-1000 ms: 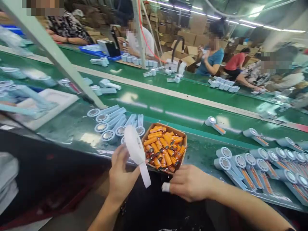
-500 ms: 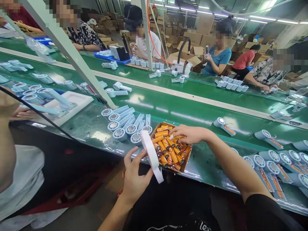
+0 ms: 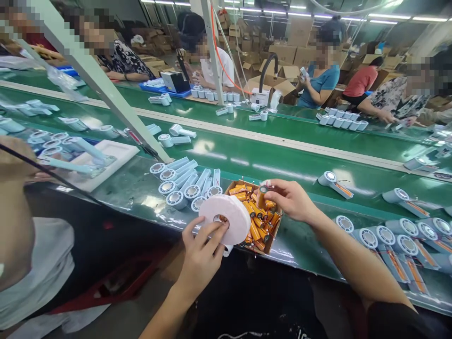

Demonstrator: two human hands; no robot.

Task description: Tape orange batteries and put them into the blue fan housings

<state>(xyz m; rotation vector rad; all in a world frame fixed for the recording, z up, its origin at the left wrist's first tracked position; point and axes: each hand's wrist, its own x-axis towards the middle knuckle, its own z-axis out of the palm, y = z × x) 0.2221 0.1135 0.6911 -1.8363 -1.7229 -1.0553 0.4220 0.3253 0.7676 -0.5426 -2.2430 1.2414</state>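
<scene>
Roll of white tape (image 3: 229, 218): above the near edge of the green bench (image 3: 141, 188), just beside the cardboard box (image 3: 271, 230). Likely light, soft-edged, somewhat squashy; best taken at rim and core hole. Pinched flat-on by left hand (image 3: 201, 256), fingers (image 3: 208, 230) at the hole.

Orange battery (image 3: 262, 197): upright over the box of the same. Likely stiff, smooth, fairly dense; best held round the barrel. Clasped narrowly in right hand (image 3: 291, 200).
</scene>
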